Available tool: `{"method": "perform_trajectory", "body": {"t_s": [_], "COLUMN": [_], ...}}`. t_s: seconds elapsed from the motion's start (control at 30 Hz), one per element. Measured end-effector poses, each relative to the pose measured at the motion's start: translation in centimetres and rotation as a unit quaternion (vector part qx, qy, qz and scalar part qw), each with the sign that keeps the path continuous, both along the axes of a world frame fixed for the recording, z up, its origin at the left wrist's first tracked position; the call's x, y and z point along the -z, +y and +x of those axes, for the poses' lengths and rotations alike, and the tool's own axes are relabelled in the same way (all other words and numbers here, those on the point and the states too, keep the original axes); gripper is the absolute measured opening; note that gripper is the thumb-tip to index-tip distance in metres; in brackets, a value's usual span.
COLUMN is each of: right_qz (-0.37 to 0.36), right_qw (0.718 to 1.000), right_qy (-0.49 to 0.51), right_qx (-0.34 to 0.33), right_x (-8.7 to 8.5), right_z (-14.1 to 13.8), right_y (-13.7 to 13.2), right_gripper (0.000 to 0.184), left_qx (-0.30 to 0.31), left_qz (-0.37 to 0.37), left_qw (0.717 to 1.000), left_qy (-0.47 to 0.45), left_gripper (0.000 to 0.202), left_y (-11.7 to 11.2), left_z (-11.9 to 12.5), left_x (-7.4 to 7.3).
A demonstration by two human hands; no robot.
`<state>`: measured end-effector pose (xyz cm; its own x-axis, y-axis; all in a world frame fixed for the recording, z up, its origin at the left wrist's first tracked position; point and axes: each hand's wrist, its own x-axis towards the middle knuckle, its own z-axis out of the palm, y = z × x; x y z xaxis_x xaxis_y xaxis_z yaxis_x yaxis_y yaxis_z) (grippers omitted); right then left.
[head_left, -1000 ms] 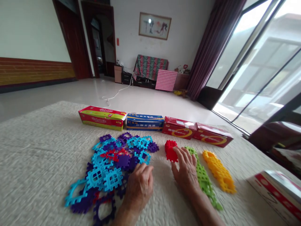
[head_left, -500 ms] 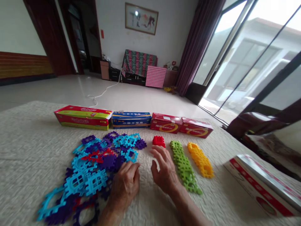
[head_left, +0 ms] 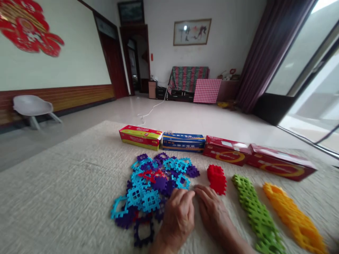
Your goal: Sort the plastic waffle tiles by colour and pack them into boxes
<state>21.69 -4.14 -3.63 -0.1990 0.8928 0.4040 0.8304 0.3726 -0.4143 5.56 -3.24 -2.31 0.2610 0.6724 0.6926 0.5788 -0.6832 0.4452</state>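
Fingers of the left hand lie loosely curled, knuckles up, on the pale quilted cloth, and they grip nothing that I can see. The right hand lies just beside it, nearly touching, its fingers flat, slack and likewise empty.

The left fingertips sit at the near right edge of the pile of tiles, a loose heap of blue, purple and a few red pieces. They are close to a blue tile at its rim. The right fingertips point at the red stack, near it but apart.

To the right, well sorted, run a green row and a yellow row. Four boxes stand in a line behind.

As I read it, the hands are between picks: nothing lifted, both parked by the heap. The tiles overlap and lie flat, so lifting one would call for a pinch on a free toothed edge, without dragging its neighbours along.
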Motion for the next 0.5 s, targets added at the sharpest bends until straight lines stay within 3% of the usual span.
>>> {"method": "perform_trajectory", "body": {"t_s": [0.17,0.23,0.3,0.4,0.5], "right_qz": [-0.008,-0.009,-0.009,-0.009,-0.016], "right_qw": [1.000,1.000,1.000,1.000,1.000], "right_qy": [-0.006,-0.001,0.004,0.004,-0.002], "right_qx": [0.005,0.006,0.009,0.011,0.012], "right_x": [-0.3,-0.2,-0.2,-0.1,-0.1], "right_z": [0.0,0.1,0.1,0.2,0.1], "right_y": [0.0,0.1,0.2,0.3,0.2], "right_gripper": [0.032,0.032,0.032,0.033,0.034], "left_qx": [-0.082,-0.135,-0.168,-0.151,-0.125], "left_qz": [0.018,-0.023,-0.110,-0.216,-0.258], "left_qw": [0.996,0.990,0.973,0.925,0.897], "left_qy": [0.003,0.027,0.115,0.274,0.335], "left_gripper": [0.031,0.029,0.028,0.028,0.026], "left_y": [2.2,4.2,6.3,8.7,9.9], "left_z": [-2.9,-4.6,-6.0,-7.2,-7.5], "left_x": [-1.7,-2.6,-3.6,-4.9,-5.6]}}
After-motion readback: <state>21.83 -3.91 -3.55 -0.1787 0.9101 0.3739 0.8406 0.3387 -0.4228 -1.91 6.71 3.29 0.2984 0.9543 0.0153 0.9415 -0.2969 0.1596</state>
